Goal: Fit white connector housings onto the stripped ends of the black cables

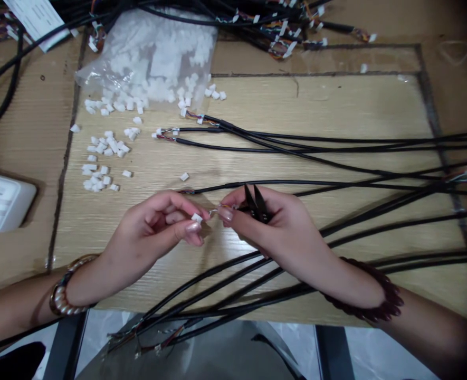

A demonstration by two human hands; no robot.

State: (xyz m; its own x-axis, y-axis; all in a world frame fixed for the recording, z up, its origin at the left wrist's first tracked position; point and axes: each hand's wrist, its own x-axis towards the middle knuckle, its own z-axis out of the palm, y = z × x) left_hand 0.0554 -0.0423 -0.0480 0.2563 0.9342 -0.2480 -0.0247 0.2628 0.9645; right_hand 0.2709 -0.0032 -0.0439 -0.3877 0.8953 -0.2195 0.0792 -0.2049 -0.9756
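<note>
Over the desk (pixel 355 105), nearer its front edge, the L hand (pixel 150 221) grip pinches a white connector housing (pixel 196 217), just L of the R hand (pixel 283 224) grip, which holds thin wires (pixel 213 210), axis approx. L-to-R, plus black snips (pixel 261 206).

We see white on the connector (pixel 196 217), the loose pieces (pixel 108 151) and the boxy block (pixel 6 203), black on the snips (pixel 261 205) and long cables (pixel 336 140). Our board (pixel 336 103) is pale yellow with fine streaked grain, the cardboard (pixel 23 100) tan. One beaded bracelet (pixel 61 302) shows pearly cream, the other bracelet (pixel 380 293) dark maroon.
</note>
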